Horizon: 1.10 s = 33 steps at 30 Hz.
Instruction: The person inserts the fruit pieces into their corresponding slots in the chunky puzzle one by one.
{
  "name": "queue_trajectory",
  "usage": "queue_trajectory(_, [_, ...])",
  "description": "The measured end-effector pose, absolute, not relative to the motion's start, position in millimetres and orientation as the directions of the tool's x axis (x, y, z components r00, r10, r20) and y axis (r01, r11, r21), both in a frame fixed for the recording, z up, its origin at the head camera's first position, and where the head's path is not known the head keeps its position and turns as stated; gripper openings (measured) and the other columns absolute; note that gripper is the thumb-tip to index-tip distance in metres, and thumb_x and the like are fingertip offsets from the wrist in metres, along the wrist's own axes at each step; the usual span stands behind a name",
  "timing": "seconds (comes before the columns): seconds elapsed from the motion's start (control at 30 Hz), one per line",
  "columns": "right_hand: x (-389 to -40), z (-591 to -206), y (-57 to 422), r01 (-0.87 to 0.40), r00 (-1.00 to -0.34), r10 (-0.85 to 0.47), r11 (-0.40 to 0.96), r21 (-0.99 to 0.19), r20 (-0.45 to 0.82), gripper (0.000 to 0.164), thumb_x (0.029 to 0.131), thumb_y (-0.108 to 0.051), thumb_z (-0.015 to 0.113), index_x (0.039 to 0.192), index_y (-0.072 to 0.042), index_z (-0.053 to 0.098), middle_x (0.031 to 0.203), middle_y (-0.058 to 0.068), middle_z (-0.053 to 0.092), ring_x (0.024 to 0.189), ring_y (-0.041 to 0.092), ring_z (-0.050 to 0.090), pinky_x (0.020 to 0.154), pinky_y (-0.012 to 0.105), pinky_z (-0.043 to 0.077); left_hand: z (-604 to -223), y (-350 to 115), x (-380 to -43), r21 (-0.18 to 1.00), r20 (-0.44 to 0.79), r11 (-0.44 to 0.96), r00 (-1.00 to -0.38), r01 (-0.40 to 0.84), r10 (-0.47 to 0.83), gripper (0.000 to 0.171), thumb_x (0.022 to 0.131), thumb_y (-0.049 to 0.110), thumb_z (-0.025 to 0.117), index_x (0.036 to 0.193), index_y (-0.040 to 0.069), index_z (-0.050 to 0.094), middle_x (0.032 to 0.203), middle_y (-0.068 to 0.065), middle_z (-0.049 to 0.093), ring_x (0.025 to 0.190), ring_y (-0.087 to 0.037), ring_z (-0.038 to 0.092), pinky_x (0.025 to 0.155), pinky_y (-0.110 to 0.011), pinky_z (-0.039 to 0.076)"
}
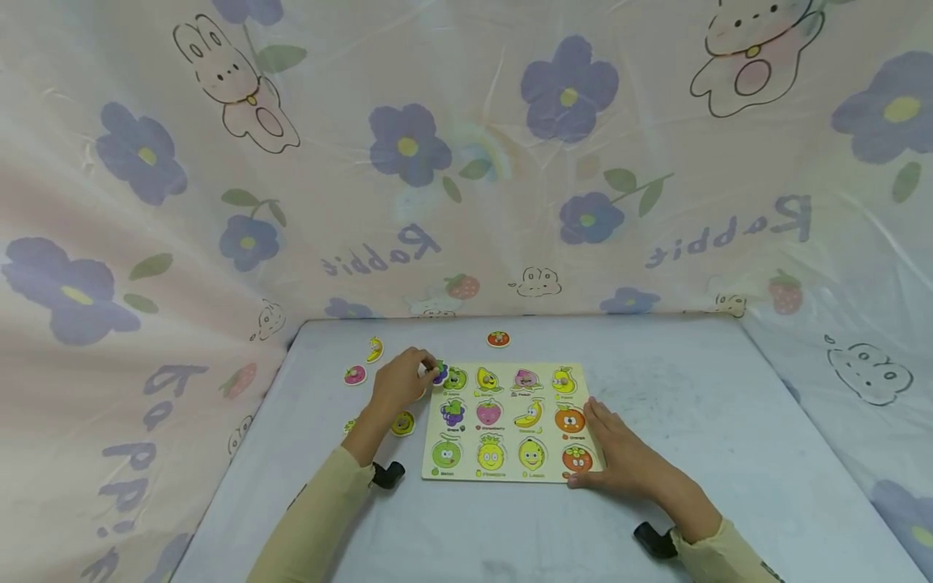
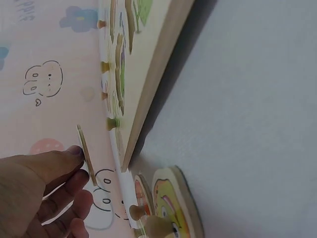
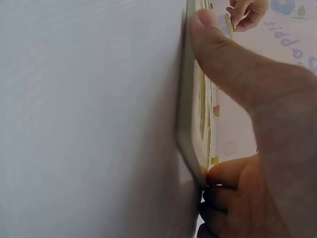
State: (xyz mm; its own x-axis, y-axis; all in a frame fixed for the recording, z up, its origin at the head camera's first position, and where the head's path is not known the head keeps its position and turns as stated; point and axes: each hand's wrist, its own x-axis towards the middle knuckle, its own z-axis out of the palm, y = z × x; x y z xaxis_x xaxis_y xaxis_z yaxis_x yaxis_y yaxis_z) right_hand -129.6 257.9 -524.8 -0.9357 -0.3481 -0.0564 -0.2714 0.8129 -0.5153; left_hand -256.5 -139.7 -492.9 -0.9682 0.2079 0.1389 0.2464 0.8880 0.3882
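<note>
My left hand (image 1: 399, 380) pinches a grape puzzle piece (image 1: 440, 373) between thumb and fingers, above the upper left corner of a wooden fruit puzzle board (image 1: 469, 455). In the left wrist view the grape piece (image 2: 86, 154) is edge-on, held apart from the board. The board's printed grape picture (image 1: 453, 414) lies just below. My right hand (image 1: 627, 457) holds the board at its lower right, the thumb (image 3: 205, 22) against the near edge and the fingers along the right edge. Knobbed pieces, such as the pear piece (image 1: 564, 380), sit in the board's top row.
Left of the board lie a banana piece (image 1: 375, 350), a pink piece (image 1: 355, 375) and a yellow smiling piece (image 1: 402, 423); others are partly hidden by the left arm. A red tomato piece (image 1: 499, 339) lies behind the board. A patterned curtain (image 1: 496, 243) surrounds the white table (image 1: 692, 389).
</note>
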Motion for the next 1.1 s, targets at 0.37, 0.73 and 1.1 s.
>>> queue_trajectory(0.37, [-131.3,-526.0,259.3,-0.275,-0.934,-0.352,0.813,-0.512,-0.058,0.139,0.075,-0.070,0.089,0.164,0.012,0.022,0.173,0.031,0.018,0.158,0.053,0.021,0.123,0.067,0.027,-498.1,-138.6,-241.4,0.405,0.103,0.874,-0.964,0.267,0.246,0.013,0.102,0.032,0.078,0.108,0.021,0.077,0.103,0.003,0.068,0.081,-0.011,0.061,0.067,-0.031,0.050])
queue_trajectory(0.73, [-130.5,-526.5,258.9,-0.278,-0.934,-0.353,0.815,-0.509,-0.054,0.138,0.075,-0.070,0.089,0.164,0.012,0.023,0.173,0.031,0.019,0.159,0.052,0.022,0.123,0.065,0.027,-500.1,-131.8,-224.9,0.430,0.079,0.853,-0.954,0.296,0.291,0.011,0.100,0.031,0.079,0.106,0.022,0.077,0.094,0.008,0.063,0.074,-0.009,0.054,0.064,-0.029,0.046])
queue_trajectory(1.1, [-129.6,-525.2,257.6,-0.276,-0.934,-0.353,0.809,-0.519,-0.054,0.137,0.075,-0.068,0.090,0.164,0.012,0.023,0.173,0.031,0.019,0.159,0.052,0.022,0.123,0.066,0.027,-505.7,-124.9,-218.9,0.348,0.061,0.876,-0.940,0.335,0.336,0.010,0.097,0.032,0.082,0.101,0.023,0.079,0.098,0.006,0.068,0.076,-0.009,0.055,0.070,-0.030,0.049])
